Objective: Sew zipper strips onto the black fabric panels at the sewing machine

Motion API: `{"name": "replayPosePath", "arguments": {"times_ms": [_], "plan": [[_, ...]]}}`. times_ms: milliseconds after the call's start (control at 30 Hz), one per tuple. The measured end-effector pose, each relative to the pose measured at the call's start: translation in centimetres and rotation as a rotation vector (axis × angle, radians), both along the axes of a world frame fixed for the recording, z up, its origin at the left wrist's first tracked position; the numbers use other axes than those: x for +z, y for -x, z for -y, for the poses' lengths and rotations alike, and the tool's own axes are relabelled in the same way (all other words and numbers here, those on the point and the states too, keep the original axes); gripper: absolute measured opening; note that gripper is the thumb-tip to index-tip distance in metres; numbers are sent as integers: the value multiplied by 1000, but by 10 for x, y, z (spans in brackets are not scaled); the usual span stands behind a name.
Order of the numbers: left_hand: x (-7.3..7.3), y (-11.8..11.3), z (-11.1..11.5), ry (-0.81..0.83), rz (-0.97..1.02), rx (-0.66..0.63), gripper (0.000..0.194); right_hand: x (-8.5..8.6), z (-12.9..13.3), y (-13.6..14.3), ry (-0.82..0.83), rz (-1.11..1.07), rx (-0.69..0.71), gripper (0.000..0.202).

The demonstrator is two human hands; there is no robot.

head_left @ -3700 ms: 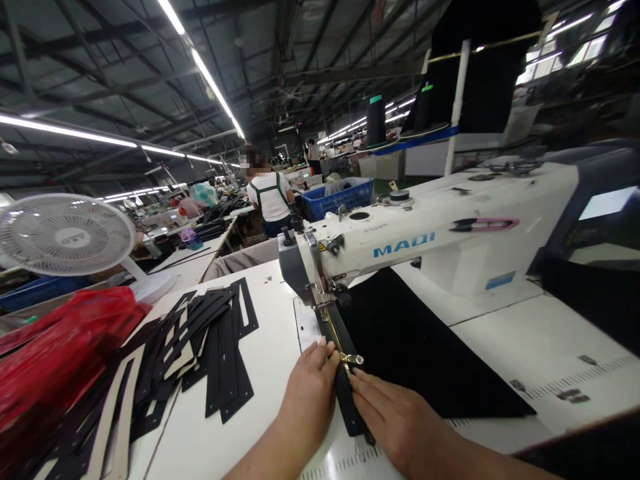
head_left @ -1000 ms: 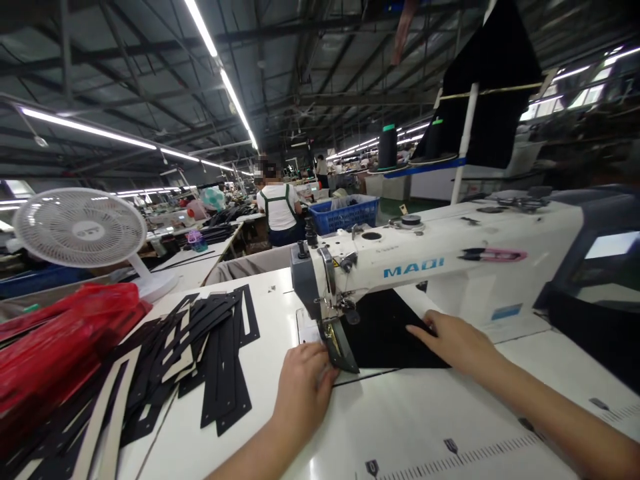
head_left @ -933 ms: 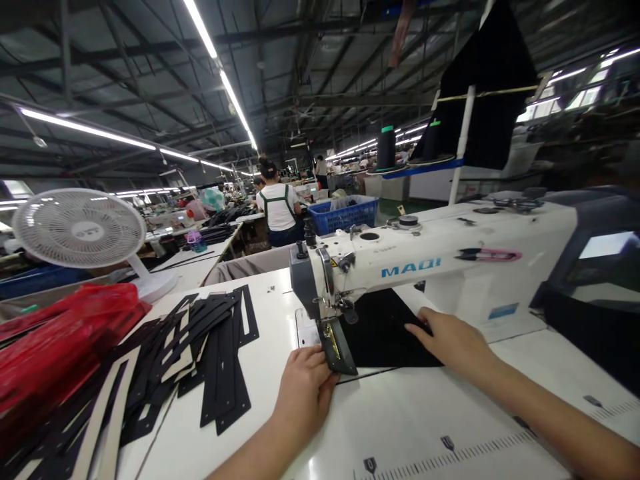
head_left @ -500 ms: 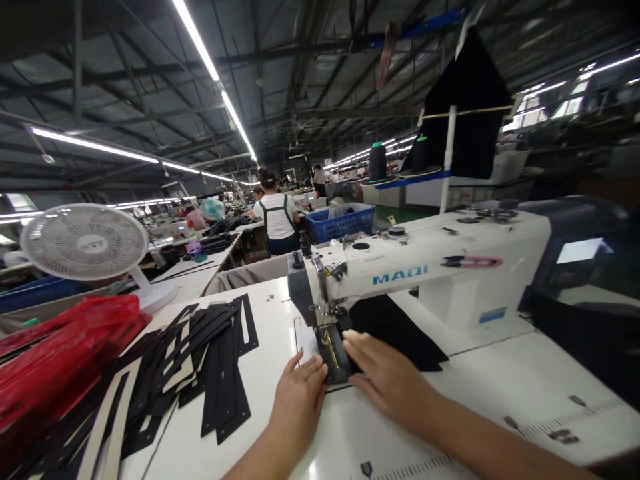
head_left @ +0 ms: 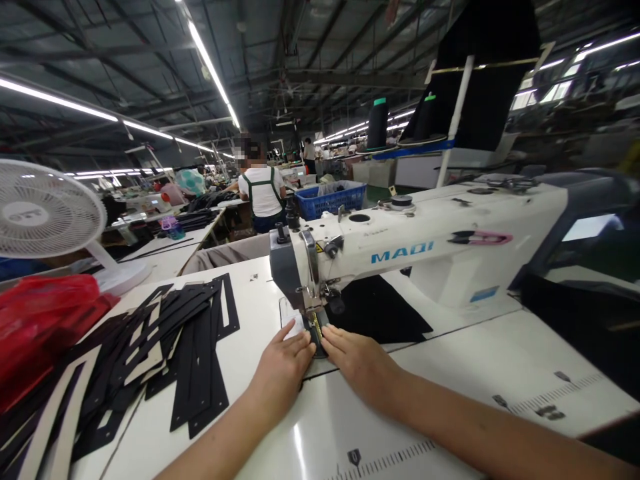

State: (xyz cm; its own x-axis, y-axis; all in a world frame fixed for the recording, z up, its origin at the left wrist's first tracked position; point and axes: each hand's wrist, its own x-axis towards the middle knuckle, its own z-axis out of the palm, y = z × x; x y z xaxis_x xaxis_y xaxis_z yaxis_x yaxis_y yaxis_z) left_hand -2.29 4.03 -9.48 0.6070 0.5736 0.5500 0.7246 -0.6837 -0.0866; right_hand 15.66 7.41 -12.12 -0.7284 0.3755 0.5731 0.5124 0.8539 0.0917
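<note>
The sewing machine (head_left: pixel 430 247) stands on the white table (head_left: pixel 240 427). At the foot of its needle end, the left hand (head_left: pixel 283 367) and right hand (head_left: pixel 363 367) press flat, fingers together, on either side of a narrow black strip (head_left: pixel 320 349) with a gold zipper (head_left: pixel 317 325). Black fabric (head_left: pixel 375 310) lies under the machine's arm. Left of the machine are loose black frames (head_left: pixel 193 353), a red plastic bag (head_left: pixel 45 327) and a white fan (head_left: pixel 45 213).
</note>
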Motion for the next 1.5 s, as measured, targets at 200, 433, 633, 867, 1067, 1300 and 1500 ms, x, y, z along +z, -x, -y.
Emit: {"name": "replayPosePath", "arguments": {"times_ms": [200, 433, 633, 867, 1067, 1300, 1500], "plan": [[-9, 8, -21, 20, -12, 27, 25, 1, -21, 9, 76, -1, 9, 25], [-16, 9, -24, 81, 10, 107, 19, 3, -28, 14, 242, -80, 15, 24], [-13, 8, -26, 116, 3, 145, 14, 3, -33, 14, 263, -104, 39, 29], [-12, 9, -28, 131, 55, 144, 15, 6, -34, 9, 322, -154, 74, 27], [-14, 10, -30, 141, 72, 133, 14, 8, -33, 9, 356, -170, 85, 29], [-15, 10, -32, 144, 101, 127, 11, 8, -35, 10, 325, -131, 68, 26], [-17, 12, -33, 129, 100, 123, 11, 8, -35, 10, 327, -135, 86, 26]]}}
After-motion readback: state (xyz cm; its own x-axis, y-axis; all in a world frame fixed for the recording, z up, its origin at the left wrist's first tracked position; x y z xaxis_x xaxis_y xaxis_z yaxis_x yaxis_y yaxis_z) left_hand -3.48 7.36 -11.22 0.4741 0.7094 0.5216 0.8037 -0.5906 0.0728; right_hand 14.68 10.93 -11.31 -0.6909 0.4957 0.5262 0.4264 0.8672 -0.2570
